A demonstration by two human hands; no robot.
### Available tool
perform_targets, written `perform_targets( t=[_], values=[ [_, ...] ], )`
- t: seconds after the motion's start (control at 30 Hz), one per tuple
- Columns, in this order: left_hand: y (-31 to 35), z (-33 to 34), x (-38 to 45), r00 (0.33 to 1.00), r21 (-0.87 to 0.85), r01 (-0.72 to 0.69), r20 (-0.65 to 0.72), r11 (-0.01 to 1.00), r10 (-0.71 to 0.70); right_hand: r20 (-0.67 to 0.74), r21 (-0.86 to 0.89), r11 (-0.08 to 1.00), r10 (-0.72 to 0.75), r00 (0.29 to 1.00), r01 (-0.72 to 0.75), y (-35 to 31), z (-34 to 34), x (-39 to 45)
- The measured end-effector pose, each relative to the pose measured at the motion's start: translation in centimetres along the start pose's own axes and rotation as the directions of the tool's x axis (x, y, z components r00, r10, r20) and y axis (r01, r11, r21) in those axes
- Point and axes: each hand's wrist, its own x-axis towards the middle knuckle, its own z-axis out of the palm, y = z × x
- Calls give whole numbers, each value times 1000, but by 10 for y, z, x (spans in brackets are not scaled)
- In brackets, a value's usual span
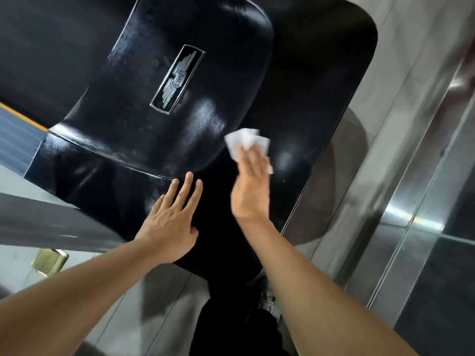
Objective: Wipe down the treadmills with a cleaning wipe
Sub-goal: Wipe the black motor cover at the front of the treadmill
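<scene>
Grey tiled floor (401, 104) ran along our right side, with a brushed metal strip (421, 227) set into it and a small brass plate (48, 260) in the tiles at lower left. From the head camera we looked straight down on the treadmill's glossy black cover (159, 104), which filled most of the view and carried a winged silver badge (177, 79) near its middle. Our left hand (172, 222) lay flat on the cover's near edge, fingers straight and spread, holding nothing. Our right hand (253, 188) pressed the white wipe (244, 141) against the cover just right of the raised hump; its fingers were extended over the wipe, which stuck out crumpled beyond the fingertips. Below our arms we saw dark trousers (231, 325) and a shoe (268, 296) on the tiles.
</scene>
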Motion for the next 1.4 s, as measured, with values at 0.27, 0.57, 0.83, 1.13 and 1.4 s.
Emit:
perform_targets(
  t=[0.27,0.57,0.83,1.13,1.4],
  values=[
    [13,-18,2,980,-27,-14,-197,1000,8,24,-45,999,-8,1000,9,41,-25,63],
    [12,-57,63,968,-52,-27,-252,998,13,-108,25,997,73,991,-70,15,-2,53],
    [15,-55,75,989,-103,-32,-150,994,16,15,2,994,107,994,-107,24,-21,0],
    [12,-53,78,991,-145,-45,-133,988,26,-221,-46,920,370,902,-389,31,-17,31],
    [11,-52,78,988,-156,-49,-149,987,25,147,-18,970,-236,960,242,33,-24,96]
  ],
)
